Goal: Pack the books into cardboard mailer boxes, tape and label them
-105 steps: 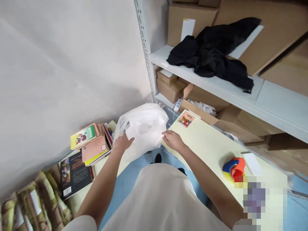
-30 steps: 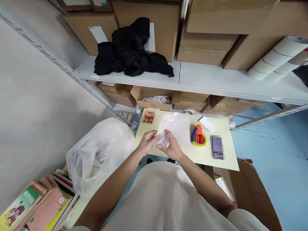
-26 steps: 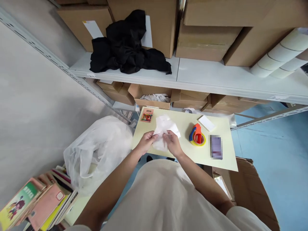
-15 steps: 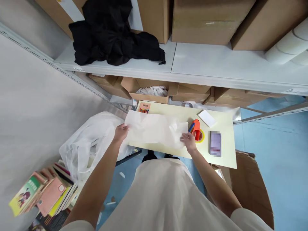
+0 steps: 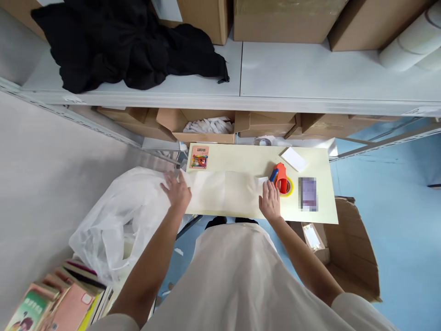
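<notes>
A thin, translucent white sheet (image 5: 223, 191) lies spread across the pale yellow table (image 5: 237, 156). My left hand (image 5: 177, 189) is at the sheet's left end, fingers spread. At the right end my right hand (image 5: 270, 201) rests flat, its fingers stretched out. Just beyond it is a red tape dispenser (image 5: 281, 171) with a yellow-edged tape roll (image 5: 291, 187) and a blue pen (image 5: 274, 175). Behind the sheet, on the left, lies a small pink booklet (image 5: 200, 157). A white rectangular pad or box (image 5: 294, 159) and a blurred purple item (image 5: 308, 194) lie on the right.
Above the table runs a grey shelf (image 5: 310, 78) with black cloth (image 5: 138, 55) and cartons. An open carton (image 5: 206, 137) of white pieces sits beneath it. On the left are a large translucent plastic bag (image 5: 110, 216) and stacked books (image 5: 69, 303). An open cardboard box (image 5: 354, 248) stands at right.
The sheet has come down from between my hands and now lies flatter on the table. Both hands have opened from their grip on its ends. The view has shifted slightly.
</notes>
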`<state>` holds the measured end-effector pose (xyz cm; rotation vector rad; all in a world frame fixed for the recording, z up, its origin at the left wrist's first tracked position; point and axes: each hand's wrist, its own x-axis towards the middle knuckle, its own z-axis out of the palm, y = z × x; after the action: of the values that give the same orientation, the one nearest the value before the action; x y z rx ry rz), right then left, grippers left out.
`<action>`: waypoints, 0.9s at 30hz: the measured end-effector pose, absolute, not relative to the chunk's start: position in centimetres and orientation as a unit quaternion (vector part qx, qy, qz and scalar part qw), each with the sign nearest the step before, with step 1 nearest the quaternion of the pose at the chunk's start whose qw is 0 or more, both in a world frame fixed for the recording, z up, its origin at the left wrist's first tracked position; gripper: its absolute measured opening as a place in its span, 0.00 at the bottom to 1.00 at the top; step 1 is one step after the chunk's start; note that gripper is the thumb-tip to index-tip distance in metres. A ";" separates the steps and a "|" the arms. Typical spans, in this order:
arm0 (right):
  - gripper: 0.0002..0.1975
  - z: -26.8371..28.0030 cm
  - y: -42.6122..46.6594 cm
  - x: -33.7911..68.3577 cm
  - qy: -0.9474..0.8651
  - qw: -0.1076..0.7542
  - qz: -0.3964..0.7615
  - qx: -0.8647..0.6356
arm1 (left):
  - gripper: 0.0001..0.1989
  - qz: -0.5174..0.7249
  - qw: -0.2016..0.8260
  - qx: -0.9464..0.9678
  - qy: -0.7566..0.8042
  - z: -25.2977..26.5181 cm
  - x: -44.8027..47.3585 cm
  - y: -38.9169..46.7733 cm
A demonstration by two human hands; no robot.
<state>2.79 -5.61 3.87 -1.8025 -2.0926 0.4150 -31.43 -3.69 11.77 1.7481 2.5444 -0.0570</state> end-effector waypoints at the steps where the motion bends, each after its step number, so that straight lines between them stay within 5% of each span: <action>1: 0.29 4.1 -5.8 2.1 -0.759 0.158 0.144 -0.615 | 0.35 -0.024 0.044 0.619 0.784 11.5 -30.5 -3.9; 5: 0.30 3.9 -6.0 -1.2 -0.755 0.045 0.212 -0.619 | 0.31 -0.059 0.168 0.756 0.630 8.7 -27.3 -4.4; 9: 0.37 2.2 -6.1 -4.3 -0.692 -0.073 0.253 -0.672 | 0.41 -0.130 0.233 0.726 0.634 4.6 -27.0 -4.7; 15: 0.37 0.7 -6.7 -4.8 -0.653 -0.141 0.265 -0.696 | 0.44 -0.177 0.280 0.696 0.637 1.8 -30.3 -5.6; 22: 0.32 2.2 -4.4 -7.1 -0.672 -0.011 0.264 -0.692 | 0.39 -0.052 0.310 0.690 0.652 2.5 -31.7 -5.2; 27: 0.32 2.5 1.2 -14.0 -0.598 0.188 0.463 -0.626 | 0.30 0.172 0.303 0.625 0.698 2.4 -34.0 0.0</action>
<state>-14.03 1.20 2.51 -1.7623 -1.6829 1.3040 -34.05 0.00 2.37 1.6562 1.8502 0.4571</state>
